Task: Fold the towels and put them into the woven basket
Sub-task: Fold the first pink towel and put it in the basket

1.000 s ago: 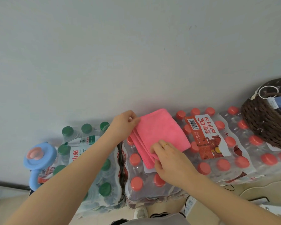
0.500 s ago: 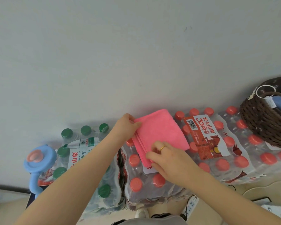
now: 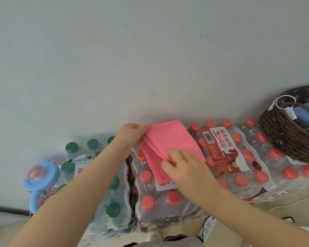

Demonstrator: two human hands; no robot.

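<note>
While the left hand [image 3: 132, 136] pinches the far-left corner of the folded pink towel [image 3: 169, 139], the right hand [image 3: 184, 168] pinches its near edge, fingers curled. Towel lies on red-capped bottle packs [image 3: 239, 175]; basket [image 3: 289, 139] sits well right of both grips.

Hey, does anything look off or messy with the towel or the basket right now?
Nothing spilled or damaged. The pink towel lies folded but askew on the red-capped bottle pack, lower layers fanning out unevenly. Both hands pinch it. The woven basket sits upright, a paper tag attached.
</note>
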